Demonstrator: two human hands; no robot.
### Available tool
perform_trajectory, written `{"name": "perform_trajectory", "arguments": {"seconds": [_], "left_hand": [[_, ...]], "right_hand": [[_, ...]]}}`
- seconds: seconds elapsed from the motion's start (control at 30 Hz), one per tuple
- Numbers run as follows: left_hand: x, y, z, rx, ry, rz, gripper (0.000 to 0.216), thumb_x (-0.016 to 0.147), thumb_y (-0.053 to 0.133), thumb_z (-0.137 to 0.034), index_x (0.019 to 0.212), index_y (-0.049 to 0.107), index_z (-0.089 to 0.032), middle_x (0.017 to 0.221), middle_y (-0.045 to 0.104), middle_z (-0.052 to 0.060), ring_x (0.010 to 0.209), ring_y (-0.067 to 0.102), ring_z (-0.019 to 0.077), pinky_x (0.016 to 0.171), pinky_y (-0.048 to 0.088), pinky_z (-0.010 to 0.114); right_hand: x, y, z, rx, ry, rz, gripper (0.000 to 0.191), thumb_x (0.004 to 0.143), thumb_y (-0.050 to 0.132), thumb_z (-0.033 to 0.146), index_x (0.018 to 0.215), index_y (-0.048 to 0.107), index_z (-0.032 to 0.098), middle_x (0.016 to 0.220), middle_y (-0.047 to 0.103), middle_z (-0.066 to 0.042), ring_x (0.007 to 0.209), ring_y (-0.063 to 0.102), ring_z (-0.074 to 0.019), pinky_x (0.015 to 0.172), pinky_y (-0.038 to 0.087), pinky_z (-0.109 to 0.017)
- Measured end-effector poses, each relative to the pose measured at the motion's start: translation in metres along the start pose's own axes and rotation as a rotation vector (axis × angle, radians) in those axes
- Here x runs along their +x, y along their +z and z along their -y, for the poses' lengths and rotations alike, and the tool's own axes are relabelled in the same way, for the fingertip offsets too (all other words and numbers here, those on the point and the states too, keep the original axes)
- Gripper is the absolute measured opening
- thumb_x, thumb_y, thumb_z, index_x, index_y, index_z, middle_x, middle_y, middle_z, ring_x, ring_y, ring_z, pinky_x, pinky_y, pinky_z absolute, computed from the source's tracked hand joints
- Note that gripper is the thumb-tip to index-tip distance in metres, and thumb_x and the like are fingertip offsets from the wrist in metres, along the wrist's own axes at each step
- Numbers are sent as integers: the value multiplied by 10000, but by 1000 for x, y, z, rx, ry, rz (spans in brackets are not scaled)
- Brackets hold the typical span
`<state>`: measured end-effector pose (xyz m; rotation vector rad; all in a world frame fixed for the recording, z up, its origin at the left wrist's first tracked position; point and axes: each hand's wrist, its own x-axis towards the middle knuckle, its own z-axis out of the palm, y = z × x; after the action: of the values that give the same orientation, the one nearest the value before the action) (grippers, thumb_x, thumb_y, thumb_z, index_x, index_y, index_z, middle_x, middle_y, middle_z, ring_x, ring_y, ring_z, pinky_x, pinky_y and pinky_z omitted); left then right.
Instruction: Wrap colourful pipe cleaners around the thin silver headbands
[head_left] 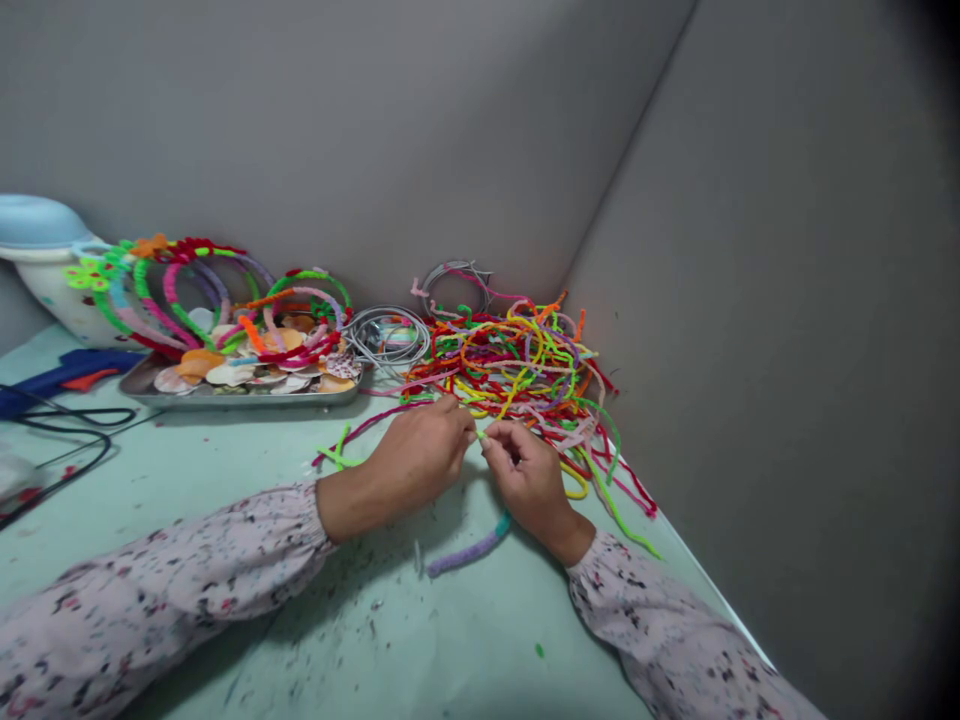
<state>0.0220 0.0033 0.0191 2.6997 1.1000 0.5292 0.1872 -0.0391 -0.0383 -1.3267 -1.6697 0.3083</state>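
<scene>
My left hand [420, 455] and my right hand [529, 480] meet over the table, fingertips almost touching. Between them shows a small bit of light green pipe cleaner [480, 435], pinched from both sides; most of it is hidden by the fingers. From beneath my right hand a curved band wrapped in purple and teal pipe cleaner [469, 553] comes out toward the left. Whether it joins the green piece cannot be seen. Left of my left hand lie short green pipe cleaners [341, 450] and a dark magenta one.
A heap of coloured pipe cleaners [517, 350] lies just behind my hands. Coiled grey wire [390, 335] sits beside a metal tray [240, 400] holding shells and wrapped headbands [180, 290]. A blue glue gun [67, 375] with black cable and a white bin [67, 290] are at left.
</scene>
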Motion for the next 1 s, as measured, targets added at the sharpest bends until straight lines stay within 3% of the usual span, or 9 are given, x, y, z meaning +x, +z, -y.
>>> {"name": "perform_trajectory", "arguments": {"seconds": [0.27, 0.37, 0.57, 1.0], "left_hand": [[3, 3, 6, -199, -70, 58, 253, 876, 401, -253, 820, 626, -153, 821, 620, 62, 758, 556, 172, 689, 394, 280], [6, 6, 10, -339, -108, 102, 251, 857, 407, -287, 750, 589, -152, 731, 582, 31, 684, 516, 154, 625, 365, 260], [10, 7, 14, -626, -321, 227, 252, 778, 478, -387, 677, 529, -161, 585, 436, -32, 531, 366, 112, 490, 249, 236], [14, 7, 15, -692, -324, 283, 170, 711, 472, -316, 610, 463, -180, 578, 372, -42, 524, 318, 107, 485, 219, 251]], "right_hand": [[-1, 1, 1, -3, -8, 14, 88, 873, 522, 240, 872, 589, 184, 730, 602, -6, 635, 532, -138, 608, 411, -246], [-2, 1, 2, -5, -5, 11, 89, 871, 522, 238, 884, 592, 185, 742, 612, -10, 642, 539, -141, 610, 414, -246], [-4, 1, 1, -7, 12, 19, 92, 868, 521, 241, 886, 595, 189, 743, 617, -10, 635, 538, -142, 602, 415, -248], [-5, 1, 0, 16, 13, 64, 84, 873, 514, 232, 887, 587, 195, 750, 619, -6, 640, 544, -140, 607, 423, -246]]}}
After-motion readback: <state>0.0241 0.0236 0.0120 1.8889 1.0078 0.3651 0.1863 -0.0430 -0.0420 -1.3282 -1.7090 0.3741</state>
